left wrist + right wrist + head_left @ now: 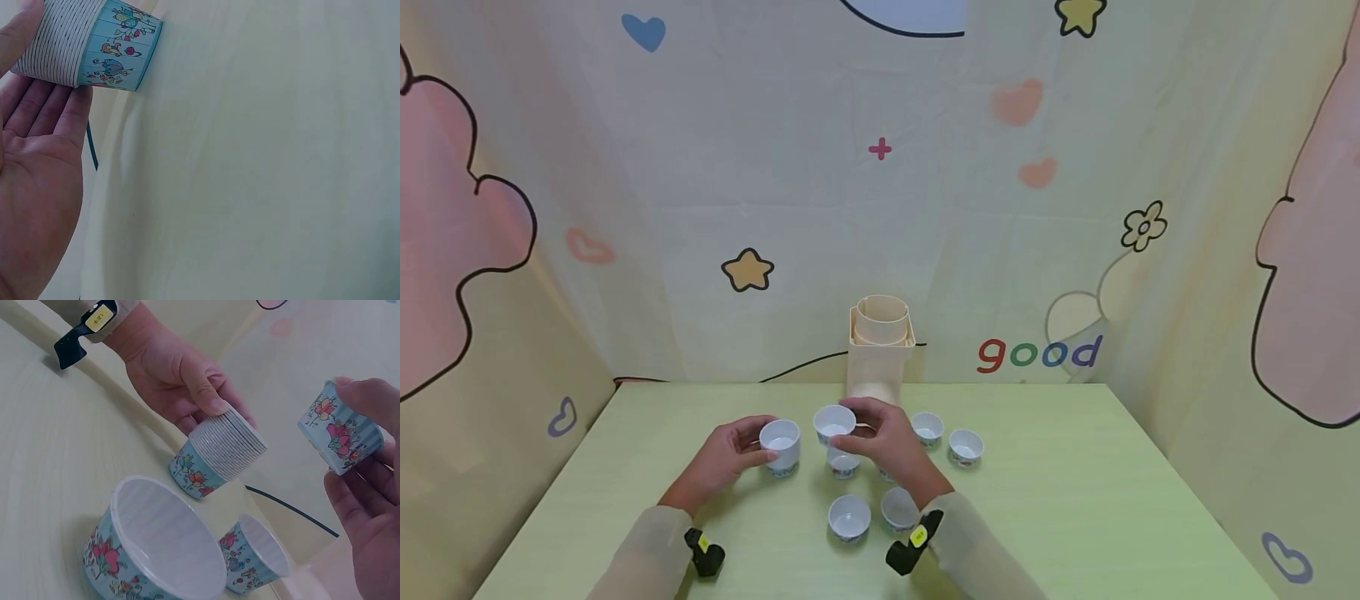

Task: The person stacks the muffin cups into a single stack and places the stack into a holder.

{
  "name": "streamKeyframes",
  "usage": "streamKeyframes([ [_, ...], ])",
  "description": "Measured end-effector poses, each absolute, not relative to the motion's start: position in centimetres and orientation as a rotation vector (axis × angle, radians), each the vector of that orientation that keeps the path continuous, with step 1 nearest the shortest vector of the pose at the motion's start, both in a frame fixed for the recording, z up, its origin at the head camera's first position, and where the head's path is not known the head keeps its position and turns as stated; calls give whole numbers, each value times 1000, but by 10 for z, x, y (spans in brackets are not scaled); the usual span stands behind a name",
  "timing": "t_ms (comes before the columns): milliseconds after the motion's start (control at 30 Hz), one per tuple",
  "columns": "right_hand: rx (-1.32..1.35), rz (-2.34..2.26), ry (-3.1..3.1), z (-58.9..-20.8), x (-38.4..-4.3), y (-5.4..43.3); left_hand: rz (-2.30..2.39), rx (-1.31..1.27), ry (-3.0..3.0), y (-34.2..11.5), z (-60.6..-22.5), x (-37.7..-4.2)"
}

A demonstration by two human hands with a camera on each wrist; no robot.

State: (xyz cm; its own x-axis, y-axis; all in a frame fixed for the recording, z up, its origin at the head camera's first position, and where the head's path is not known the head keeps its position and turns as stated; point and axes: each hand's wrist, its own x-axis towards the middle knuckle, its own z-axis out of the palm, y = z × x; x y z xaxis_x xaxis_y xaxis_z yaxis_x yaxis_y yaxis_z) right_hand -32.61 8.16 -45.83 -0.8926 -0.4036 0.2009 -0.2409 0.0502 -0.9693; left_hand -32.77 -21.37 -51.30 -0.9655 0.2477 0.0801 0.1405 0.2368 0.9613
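My left hand grips a stack of nested paper cups; the left wrist view shows many white rims stacked above one blue, flower-printed wall. My right hand pinches a single paper cup between thumb and fingers, raised just right of the stack. In the right wrist view this single cup is tilted, its blue wall printed with red flowers. Below it in the head view stands another paper cup, partly covered by the held one.
Two cups stand nearer the front, one paper cup and another partly behind my right wrist. To the right are two more, a cup and a cup. A cream-coloured holder with a round tube stands at the table's back edge.
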Motion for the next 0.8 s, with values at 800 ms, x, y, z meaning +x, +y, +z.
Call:
streamKeyframes([
  [800,-661,-1974,2197,-461,-335,41,1863,383,2370,-217,-516,-330],
])
